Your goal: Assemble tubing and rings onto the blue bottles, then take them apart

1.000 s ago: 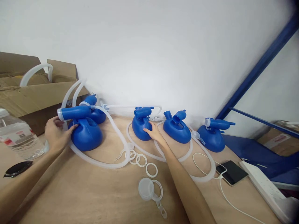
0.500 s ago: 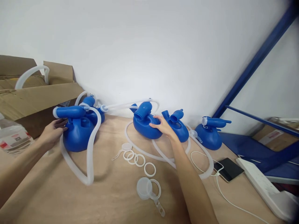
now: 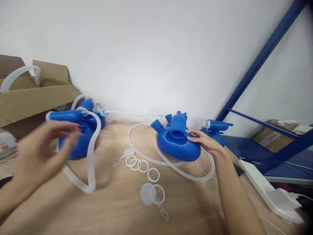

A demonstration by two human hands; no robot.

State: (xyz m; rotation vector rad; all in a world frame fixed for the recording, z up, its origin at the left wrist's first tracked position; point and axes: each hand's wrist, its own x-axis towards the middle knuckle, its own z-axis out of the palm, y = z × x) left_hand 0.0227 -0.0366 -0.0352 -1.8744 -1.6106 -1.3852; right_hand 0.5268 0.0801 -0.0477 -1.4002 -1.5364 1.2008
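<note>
My right hand (image 3: 202,140) grips a blue plastic urinal bottle (image 3: 179,151) at the right of its neck; the wide mouth faces me. Another blue bottle is mostly hidden behind it. My left hand (image 3: 46,150), smeared by motion, is raised with fingers apart in front of the left blue bottle (image 3: 80,143). A clear hose (image 3: 91,163) loops from that bottle's top. Several white rings (image 3: 153,175) lie between the hands, with a translucent strapped cap (image 3: 148,194) nearest me and a smaller cap (image 3: 129,152) farther back.
An opened cardboard box (image 3: 36,101) holding a hose stands at the left. At the right are another capped blue bottle (image 3: 217,127), a white power strip (image 3: 266,189) and a blue metal rack (image 3: 259,65). A long hose (image 3: 144,156) coils across the tabletop.
My right hand has brought the middle bottle rightward and nearer, with its mouth turned towards me. My left hand has come off the left bottle and moved closer to me.
</note>
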